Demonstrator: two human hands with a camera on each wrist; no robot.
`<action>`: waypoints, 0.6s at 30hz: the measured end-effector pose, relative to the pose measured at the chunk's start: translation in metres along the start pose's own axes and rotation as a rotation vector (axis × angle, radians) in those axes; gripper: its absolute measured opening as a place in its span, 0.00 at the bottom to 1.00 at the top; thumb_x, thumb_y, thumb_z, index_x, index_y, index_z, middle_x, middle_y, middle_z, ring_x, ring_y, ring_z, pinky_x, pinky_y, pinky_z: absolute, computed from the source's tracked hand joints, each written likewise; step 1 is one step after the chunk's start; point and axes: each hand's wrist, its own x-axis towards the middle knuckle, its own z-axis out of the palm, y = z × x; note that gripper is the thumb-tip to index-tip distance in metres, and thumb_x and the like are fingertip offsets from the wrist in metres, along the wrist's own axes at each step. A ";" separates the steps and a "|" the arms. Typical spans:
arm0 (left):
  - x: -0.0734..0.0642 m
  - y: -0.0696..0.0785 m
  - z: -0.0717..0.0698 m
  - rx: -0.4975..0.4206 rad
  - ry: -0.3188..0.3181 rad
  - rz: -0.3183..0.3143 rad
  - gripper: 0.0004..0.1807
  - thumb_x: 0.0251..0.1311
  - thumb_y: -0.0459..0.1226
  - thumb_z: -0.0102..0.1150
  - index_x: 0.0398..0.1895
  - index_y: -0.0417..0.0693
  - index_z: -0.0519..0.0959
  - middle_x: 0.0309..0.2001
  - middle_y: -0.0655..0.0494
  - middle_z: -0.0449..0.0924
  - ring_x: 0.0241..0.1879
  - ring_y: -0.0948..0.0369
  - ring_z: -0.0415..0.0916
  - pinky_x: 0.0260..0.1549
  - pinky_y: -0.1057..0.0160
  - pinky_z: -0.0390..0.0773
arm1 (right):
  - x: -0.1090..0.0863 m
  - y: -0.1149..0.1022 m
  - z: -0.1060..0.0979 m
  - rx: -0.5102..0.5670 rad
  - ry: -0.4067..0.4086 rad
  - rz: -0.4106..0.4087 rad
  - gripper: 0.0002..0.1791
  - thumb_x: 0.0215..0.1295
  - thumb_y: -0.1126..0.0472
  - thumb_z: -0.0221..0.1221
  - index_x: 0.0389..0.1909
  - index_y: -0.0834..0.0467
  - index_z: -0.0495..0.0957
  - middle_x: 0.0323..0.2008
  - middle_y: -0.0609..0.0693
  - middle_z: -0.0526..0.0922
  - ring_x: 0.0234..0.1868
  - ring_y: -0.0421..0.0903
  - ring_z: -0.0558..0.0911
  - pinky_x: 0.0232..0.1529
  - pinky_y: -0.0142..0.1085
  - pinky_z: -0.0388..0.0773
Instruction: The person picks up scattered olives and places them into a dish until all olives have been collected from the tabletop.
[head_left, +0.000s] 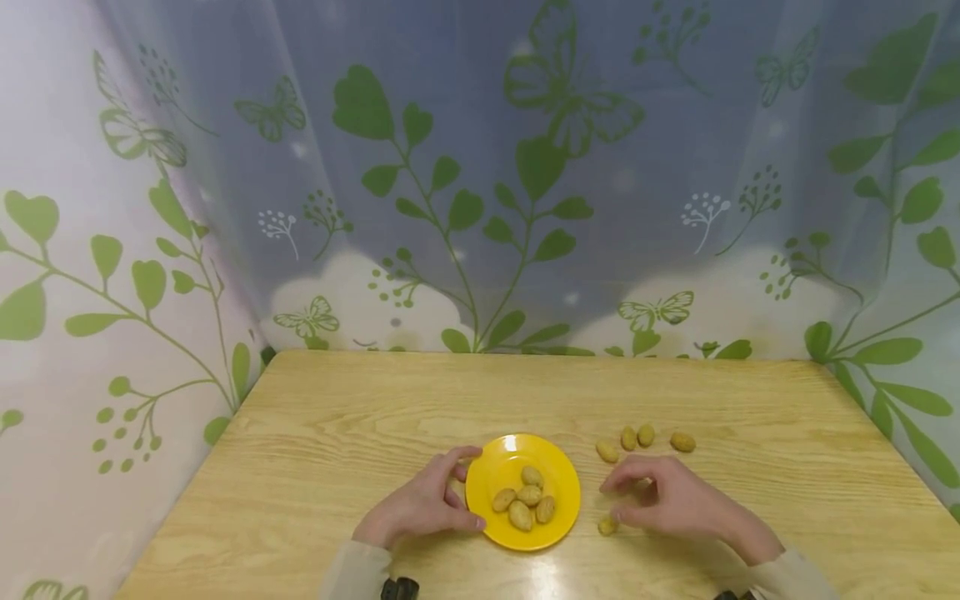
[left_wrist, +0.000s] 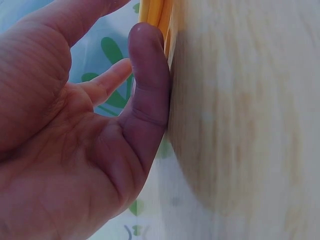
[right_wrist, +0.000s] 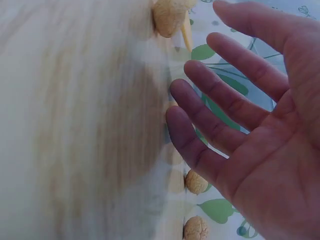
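A yellow plate holds several walnuts grouped around its middle. At its left rim rests my left hand, thumb at the near side and index finger at the far side, spanning the edge. The plate's edge also shows in the left wrist view, by the little finger. To the right of the plate, my right hand hovers low with thumb and fingers apart. One walnut lies by the thumb tip; whether they touch I cannot tell. The right wrist view shows the fingers spread near that walnut.
Several more walnuts lie loose on the wooden table beyond my right hand, one farther right. A patterned curtain with leaves and butterflies hangs behind the table's far edge and along its left side.
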 end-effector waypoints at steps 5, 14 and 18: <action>0.000 0.000 0.000 -0.001 -0.002 0.002 0.49 0.52 0.39 0.79 0.76 0.56 0.62 0.57 0.46 0.68 0.38 0.59 0.80 0.41 0.63 0.78 | -0.004 0.003 0.002 -0.021 -0.008 -0.014 0.12 0.62 0.48 0.71 0.45 0.43 0.85 0.46 0.39 0.86 0.46 0.35 0.80 0.46 0.31 0.76; -0.001 0.002 0.001 -0.009 -0.004 0.010 0.49 0.52 0.38 0.78 0.77 0.55 0.61 0.58 0.46 0.69 0.38 0.61 0.79 0.41 0.63 0.78 | -0.005 0.008 0.004 0.021 -0.058 0.009 0.14 0.60 0.47 0.72 0.46 0.40 0.85 0.56 0.47 0.83 0.54 0.33 0.77 0.46 0.30 0.75; -0.001 0.002 0.001 -0.007 -0.002 0.003 0.49 0.52 0.38 0.79 0.77 0.56 0.61 0.58 0.46 0.68 0.38 0.61 0.79 0.41 0.64 0.77 | -0.005 0.010 0.006 0.008 -0.058 0.003 0.13 0.59 0.47 0.72 0.45 0.38 0.85 0.55 0.47 0.83 0.55 0.35 0.76 0.46 0.31 0.74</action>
